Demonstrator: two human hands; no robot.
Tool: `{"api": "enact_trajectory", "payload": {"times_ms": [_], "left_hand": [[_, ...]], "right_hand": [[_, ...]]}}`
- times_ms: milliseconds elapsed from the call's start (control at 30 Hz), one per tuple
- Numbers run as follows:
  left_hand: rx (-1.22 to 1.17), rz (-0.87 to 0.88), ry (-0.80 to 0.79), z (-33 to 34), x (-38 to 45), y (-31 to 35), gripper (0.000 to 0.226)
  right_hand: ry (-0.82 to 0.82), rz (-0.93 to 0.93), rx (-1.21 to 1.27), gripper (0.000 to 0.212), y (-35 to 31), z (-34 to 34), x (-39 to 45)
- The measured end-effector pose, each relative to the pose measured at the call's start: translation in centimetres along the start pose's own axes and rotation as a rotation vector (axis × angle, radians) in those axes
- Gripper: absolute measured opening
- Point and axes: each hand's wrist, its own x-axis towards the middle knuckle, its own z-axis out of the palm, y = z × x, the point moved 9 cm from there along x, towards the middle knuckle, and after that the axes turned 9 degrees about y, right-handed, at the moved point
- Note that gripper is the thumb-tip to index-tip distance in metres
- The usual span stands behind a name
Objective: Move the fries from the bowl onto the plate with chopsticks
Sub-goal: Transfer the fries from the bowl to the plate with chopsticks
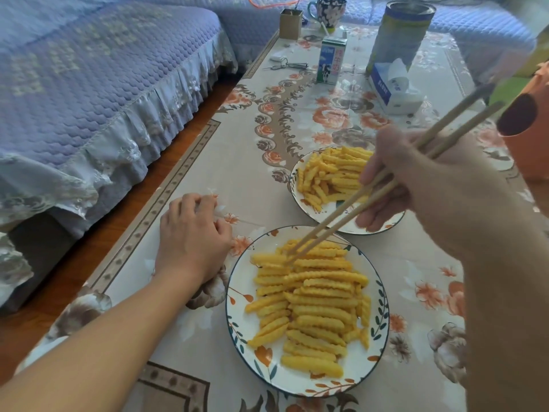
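Crinkle-cut yellow fries [312,304] heap on the near plate [237,319]; more fill the bowl [294,185] behind. The right hand [416,185] grips chopsticks [341,215], tips seemingly pinching one fry. The left hand [193,236] rests on the worktop [208,162], fingers loosely curled, tips hidden.

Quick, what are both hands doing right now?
Left hand: holds nothing, fingers loosely curled, resting on the table.
Right hand: grips the chopsticks, tips at the plate's fries.
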Motion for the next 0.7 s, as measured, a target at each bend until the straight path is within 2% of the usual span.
{"api": "enact_trajectory", "payload": {"times_ms": [67, 133, 367, 467, 600, 700], "left_hand": [[-0.006, 0.000, 0.002, -0.1, 0.0, 0.1, 0.043], [-0.007, -0.002, 0.000, -0.1, 0.0, 0.1, 0.041], [-0.001, 0.000, 0.001, 0.1, 0.0, 0.0, 0.038], [-0.006, 0.004, 0.007, 0.0, -0.1, 0.1, 0.038], [0.003, 0.003, 0.001, 0.1, -0.1, 0.0, 0.035], [0.006, 0.008, -0.001, 0.1, -0.1, 0.0, 0.036]], "right_hand": [[-0.098, -0.001, -0.087, 0.047, 0.2, 2.0, -0.8], [-0.128, -0.021, -0.164, 0.044, 0.5, 2.9, -1.0], [-0.092, -0.060, -0.182, 0.034, 0.2, 1.7, -0.6], [0.004, -0.095, -0.131, 0.035, -0.3, -0.1, 0.0], [0.269, -0.106, -0.126, 0.037, 1.1, -3.3, 1.7], [0.318, -0.077, -0.187, 0.038, 2.6, -3.6, 2.4]]}}
